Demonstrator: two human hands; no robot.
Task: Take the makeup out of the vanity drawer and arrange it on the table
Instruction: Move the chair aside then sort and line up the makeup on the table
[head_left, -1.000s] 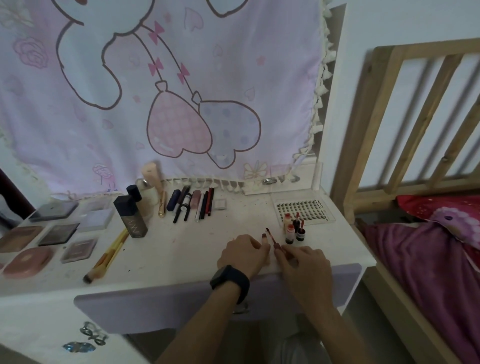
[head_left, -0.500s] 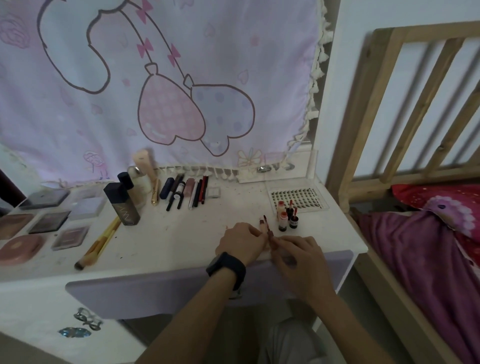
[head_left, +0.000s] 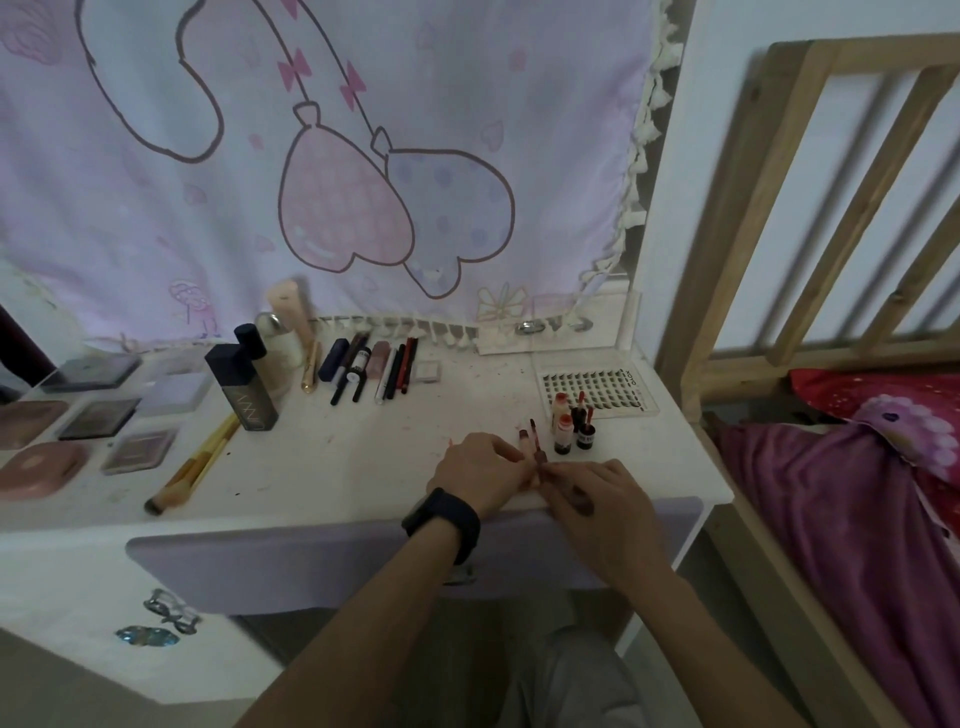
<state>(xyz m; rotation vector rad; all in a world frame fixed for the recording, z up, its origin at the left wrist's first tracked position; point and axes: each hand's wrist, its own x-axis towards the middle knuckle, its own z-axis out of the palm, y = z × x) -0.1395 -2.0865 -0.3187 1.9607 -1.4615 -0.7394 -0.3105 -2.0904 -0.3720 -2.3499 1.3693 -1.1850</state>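
Lip wand (head_left: 535, 441) at tabletop (head_left: 363, 467) 5 o'clock edge, pinched in my right grip (head_left: 597, 499); left grip (head_left: 480, 467) curled beside it, contents I cannot tell. Lip tints (head_left: 569, 431) stand at wand's 2 o'clock.

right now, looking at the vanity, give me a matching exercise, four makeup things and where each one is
Things:
1. dark bottle
2. brush
3. lash tray
4. dark red lip tube

Places:
a. far right side of the table
b. held in the right hand at the front edge
c. standing upright, left of the pencil row
d. lying flat beside the palettes

Pairs: 1-c, 2-d, 3-a, 4-b
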